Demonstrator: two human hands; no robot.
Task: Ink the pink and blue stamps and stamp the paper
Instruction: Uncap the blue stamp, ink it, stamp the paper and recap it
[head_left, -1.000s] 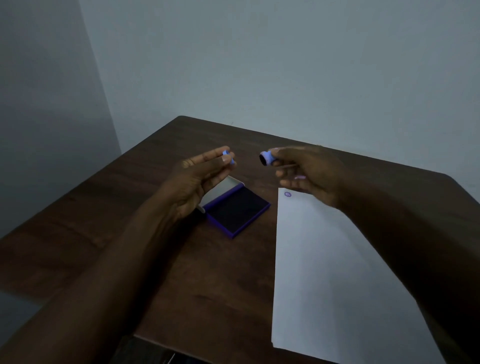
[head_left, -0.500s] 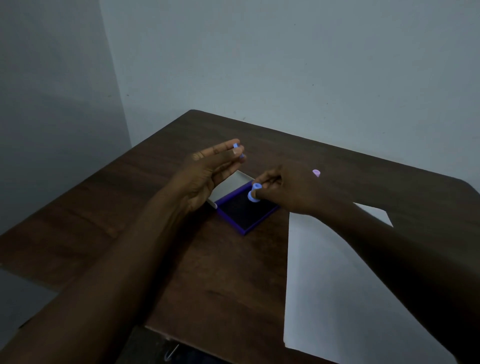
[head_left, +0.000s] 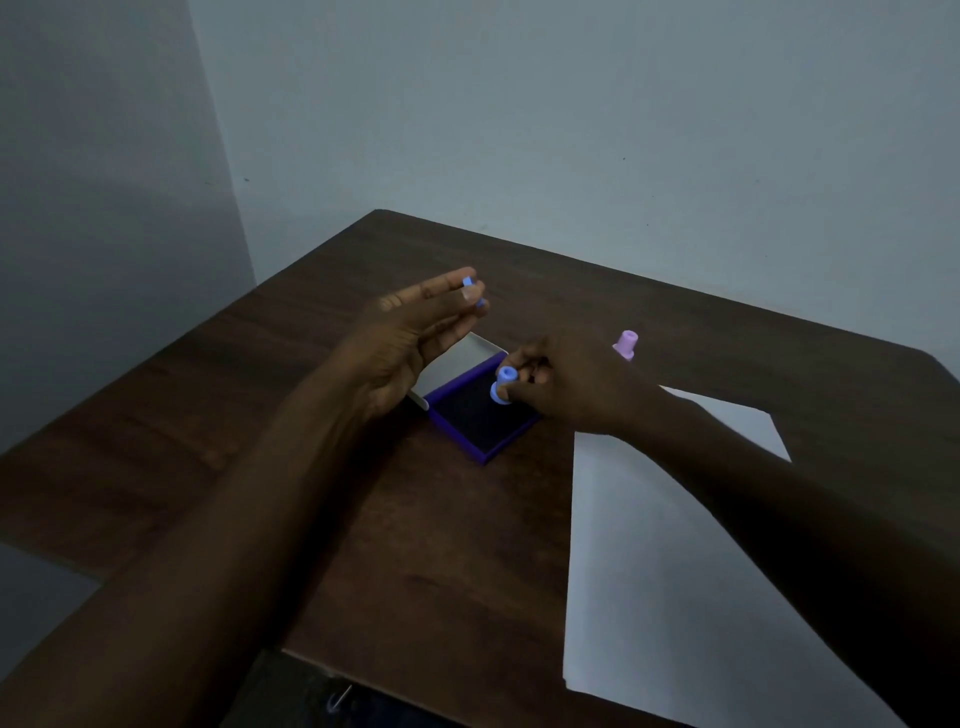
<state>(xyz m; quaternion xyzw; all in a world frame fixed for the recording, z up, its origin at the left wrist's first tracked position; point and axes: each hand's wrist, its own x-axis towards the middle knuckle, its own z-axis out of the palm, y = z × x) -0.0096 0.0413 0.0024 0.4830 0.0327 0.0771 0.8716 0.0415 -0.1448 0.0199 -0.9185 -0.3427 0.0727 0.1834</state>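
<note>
Blue stamp (head_left: 503, 385) in right hand (head_left: 569, 384), base down on ink pad (head_left: 485, 420).

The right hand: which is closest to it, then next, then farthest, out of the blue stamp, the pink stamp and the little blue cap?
From the right hand:
1. Blue stamp: pinched in its fingers, standing on the ink pad.
2. Pink stamp: on the table just behind the hand.
3. Blue cap: held up in the left hand, across the pad.
</note>
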